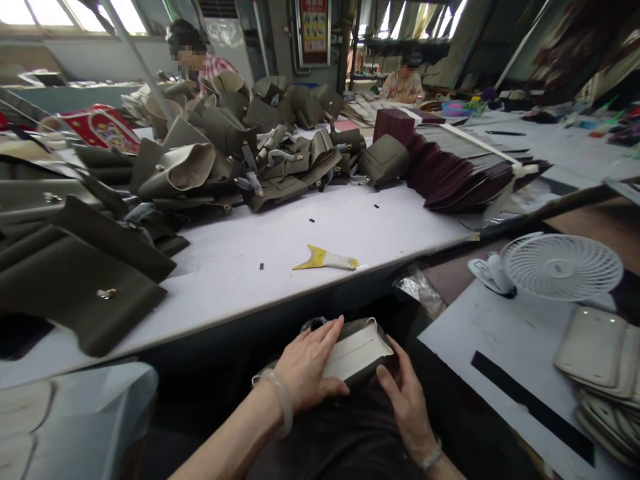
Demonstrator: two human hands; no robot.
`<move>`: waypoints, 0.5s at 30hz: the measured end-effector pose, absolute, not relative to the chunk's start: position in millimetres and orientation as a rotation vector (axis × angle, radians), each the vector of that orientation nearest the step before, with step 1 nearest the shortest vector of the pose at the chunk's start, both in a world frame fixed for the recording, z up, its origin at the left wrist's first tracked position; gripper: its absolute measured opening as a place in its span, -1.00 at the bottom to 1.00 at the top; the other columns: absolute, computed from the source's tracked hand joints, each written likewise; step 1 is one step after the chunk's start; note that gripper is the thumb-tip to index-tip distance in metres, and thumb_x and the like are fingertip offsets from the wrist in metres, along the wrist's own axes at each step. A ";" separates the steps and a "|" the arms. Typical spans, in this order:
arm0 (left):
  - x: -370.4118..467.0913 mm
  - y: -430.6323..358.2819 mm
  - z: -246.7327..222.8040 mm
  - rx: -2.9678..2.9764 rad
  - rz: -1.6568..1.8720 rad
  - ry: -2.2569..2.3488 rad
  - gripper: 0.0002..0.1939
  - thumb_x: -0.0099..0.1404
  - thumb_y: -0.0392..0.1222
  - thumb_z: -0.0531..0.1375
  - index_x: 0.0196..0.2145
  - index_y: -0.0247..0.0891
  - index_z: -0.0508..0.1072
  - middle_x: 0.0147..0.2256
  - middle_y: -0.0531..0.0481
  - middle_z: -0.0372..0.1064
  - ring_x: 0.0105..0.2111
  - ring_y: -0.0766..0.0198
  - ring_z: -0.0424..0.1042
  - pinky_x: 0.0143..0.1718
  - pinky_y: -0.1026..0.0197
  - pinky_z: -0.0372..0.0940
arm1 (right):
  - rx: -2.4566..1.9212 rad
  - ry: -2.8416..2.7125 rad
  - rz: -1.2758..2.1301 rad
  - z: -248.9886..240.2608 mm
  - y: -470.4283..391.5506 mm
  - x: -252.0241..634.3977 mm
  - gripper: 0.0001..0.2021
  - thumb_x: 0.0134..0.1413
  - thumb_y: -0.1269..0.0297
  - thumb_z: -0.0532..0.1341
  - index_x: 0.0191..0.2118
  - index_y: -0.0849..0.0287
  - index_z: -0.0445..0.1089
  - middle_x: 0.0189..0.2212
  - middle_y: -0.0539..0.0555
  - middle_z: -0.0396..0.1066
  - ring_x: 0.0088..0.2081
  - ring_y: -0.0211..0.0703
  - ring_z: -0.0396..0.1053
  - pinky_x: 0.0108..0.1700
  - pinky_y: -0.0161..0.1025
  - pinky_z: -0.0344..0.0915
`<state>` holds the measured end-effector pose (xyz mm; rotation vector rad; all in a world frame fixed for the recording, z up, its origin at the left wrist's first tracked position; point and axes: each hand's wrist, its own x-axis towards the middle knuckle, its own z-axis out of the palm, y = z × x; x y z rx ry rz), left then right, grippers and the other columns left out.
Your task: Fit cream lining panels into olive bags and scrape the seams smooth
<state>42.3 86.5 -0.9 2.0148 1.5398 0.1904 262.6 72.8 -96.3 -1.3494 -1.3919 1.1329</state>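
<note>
An unfinished olive handbag [357, 351] lies in my lap, with a cream panel facing up and a dark olive edge around it. My left hand [309, 363] presses across its left side, fingers extended over the panel and thumb along the near edge. At the right end, my right hand [404, 393] grips the bag, its thumb on the near side and its fingers partly hidden behind. The underside of the bag is out of sight.
Olive handbags [200, 160] heap the white table [225, 273]. A yellow-and-white scrap [325, 258] lies near its edge. Bundled maroon pieces [450, 160] stand behind. At right are a white fan [563, 267], a black strip [533, 407] and stacked flaps [595, 350]. Two people sit beyond.
</note>
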 end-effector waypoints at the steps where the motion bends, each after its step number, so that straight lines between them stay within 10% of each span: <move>1: 43.3 89.9 -1.6 1.999 0.202 1.527 0.11 0.00 0.03 0.38 0.35 -0.21 -0.12 0.30 -0.20 0.03 0.26 -0.01 0.14 0.25 -0.08 0.09 | -1.352 -1.446 1.108 -96.2 72.7 260.8 -0.40 0.18 0.10 0.20 0.27 0.15 0.07 0.21 0.22 0.20 0.20 0.08 0.21 0.17 0.00 0.28; 15: 67.0 158.7 -20.0 2.043 0.303 1.069 0.17 -0.08 0.11 0.40 0.35 -0.16 -0.10 0.32 -0.21 0.00 0.27 -0.07 0.10 0.24 -0.11 0.10 | -1.274 -2.149 0.428 -41.4 223.4 249.3 -0.73 0.34 0.21 0.01 0.00 0.23 0.31 -0.09 0.18 0.40 -0.06 -0.13 0.39 -0.01 -0.19 0.41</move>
